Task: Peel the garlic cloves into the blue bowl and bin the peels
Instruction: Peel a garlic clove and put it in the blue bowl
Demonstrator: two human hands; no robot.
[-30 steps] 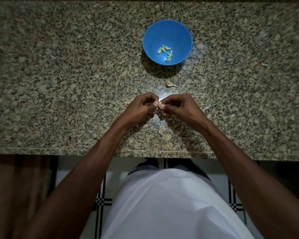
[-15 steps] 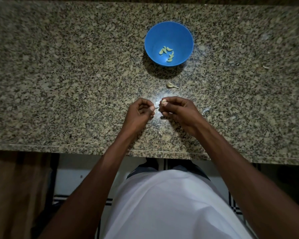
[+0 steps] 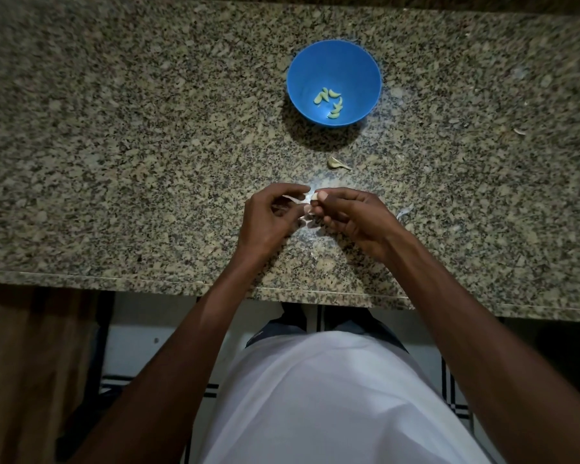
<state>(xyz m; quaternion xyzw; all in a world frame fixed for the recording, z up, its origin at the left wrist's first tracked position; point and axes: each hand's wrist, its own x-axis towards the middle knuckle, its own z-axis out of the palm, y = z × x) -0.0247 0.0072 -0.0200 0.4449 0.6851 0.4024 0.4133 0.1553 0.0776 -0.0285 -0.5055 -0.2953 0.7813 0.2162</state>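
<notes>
We pinched the garlic clove (image 3: 313, 196) in our right hand (image 3: 355, 219), while our left hand (image 3: 270, 217) gripped a strip of skin (image 3: 295, 200). Half a second before, the hands were slightly apart; they had since closed together again, so we judged the peeling unfinished. The blue bowl (image 3: 365, 61) sat toward the counter's (image 3: 114, 128) far edge holding peeled cloves (image 3: 330, 101); another clove (image 3: 335, 163) lay between the bowl and our hands.

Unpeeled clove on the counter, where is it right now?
Head view: the unpeeled clove lies on the granite counter, just right of centre, between the blue bowl beyond it and the right hand nearer the person.
</notes>
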